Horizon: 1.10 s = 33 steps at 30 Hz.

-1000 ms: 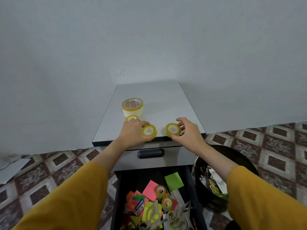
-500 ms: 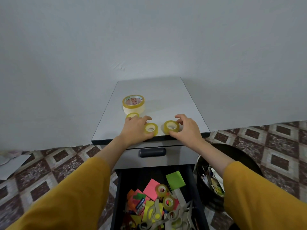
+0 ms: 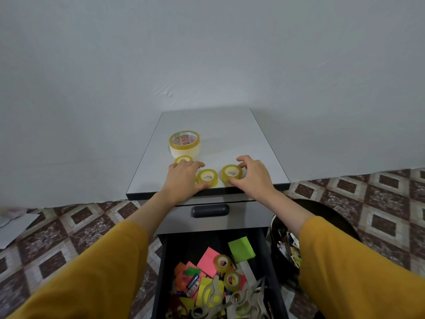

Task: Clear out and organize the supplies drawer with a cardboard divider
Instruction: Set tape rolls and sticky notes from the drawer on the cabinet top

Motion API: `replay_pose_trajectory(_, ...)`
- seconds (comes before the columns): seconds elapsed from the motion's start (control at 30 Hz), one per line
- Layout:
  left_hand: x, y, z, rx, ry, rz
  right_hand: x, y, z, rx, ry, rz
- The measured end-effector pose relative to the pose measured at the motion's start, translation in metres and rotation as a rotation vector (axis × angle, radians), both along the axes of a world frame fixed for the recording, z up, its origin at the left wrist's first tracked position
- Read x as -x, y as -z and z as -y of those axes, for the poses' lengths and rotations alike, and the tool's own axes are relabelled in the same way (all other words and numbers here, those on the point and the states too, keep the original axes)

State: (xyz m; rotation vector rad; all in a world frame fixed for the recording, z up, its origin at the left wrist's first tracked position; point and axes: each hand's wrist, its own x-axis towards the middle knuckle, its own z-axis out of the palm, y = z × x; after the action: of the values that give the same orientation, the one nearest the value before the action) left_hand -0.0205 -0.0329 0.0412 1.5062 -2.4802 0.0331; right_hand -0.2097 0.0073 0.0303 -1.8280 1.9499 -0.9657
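On the grey cabinet top, near its front edge, lie two small yellow tape rolls. My left hand holds the left small roll between thumb and fingers. My right hand curls round the right small roll. Behind my left hand lies a third small roll, and behind that stands a large tape roll. Below, the open dark drawer holds coloured sticky notes, two more tape rolls, scissors and a battery.
A closed upper drawer with a dark handle sits just under the cabinet top. A black bin with scraps stands on the patterned tile floor to the right. White paper lies on the floor at far left. A plain wall is behind.
Both hands set their small tape rolls down flat onto the cabinet top near the front edge; the rolls were tilted up before. Fingers stay round them.
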Motion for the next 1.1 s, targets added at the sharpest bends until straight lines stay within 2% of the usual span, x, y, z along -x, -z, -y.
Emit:
replay_pose_trajectory(0.5,-0.006,0.011,0.004,0.026,-0.008,-0.083,-0.006,0.010,0.006,-0.018,0.023,0.041)
replay_pose_trajectory(1.1,0.000,0.010,0.005,0.023,-0.003,-0.088,0.002,0.011,0.001,-0.018,0.033,0.006)
